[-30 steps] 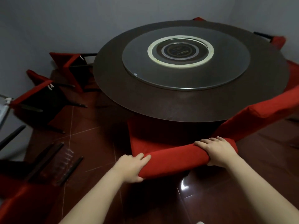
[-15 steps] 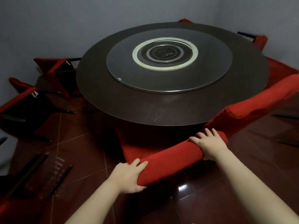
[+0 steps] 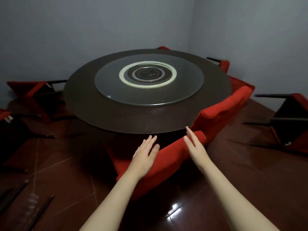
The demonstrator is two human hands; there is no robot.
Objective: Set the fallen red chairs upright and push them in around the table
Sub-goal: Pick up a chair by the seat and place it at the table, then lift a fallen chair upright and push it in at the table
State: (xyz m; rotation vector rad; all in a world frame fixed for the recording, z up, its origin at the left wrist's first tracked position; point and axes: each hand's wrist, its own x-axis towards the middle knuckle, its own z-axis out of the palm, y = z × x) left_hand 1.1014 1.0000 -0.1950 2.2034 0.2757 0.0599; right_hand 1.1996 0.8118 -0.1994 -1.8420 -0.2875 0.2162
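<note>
A red upholstered chair (image 3: pixel 173 157) stands upright right in front of me, its seat tucked under the near edge of the round dark table (image 3: pixel 133 119). My left hand (image 3: pixel 146 152) hovers over the chair's backrest with straight fingers, holding nothing. My right hand (image 3: pixel 194 145) is flat and edge-on just above the backrest's right end, also empty. A second upright red chair (image 3: pixel 223 109) stands at the table's right side. Fallen red chairs lie at the left (image 3: pixel 33 92) and right (image 3: pixel 293 120), legs pointing sideways.
A glass turntable (image 3: pixel 150 84) sits on the tabletop. More red chairs show behind the table (image 3: pixel 224 65) and at the far left edge (image 3: pixel 5 114). Dark chair legs (image 3: pixel 40 209) lie on the glossy red-brown floor at the lower left. Grey walls close in behind.
Both hands have let go of the chair's backrest and lifted off it with fingers straightened. The chair sits further under the table, and my view has risen.
</note>
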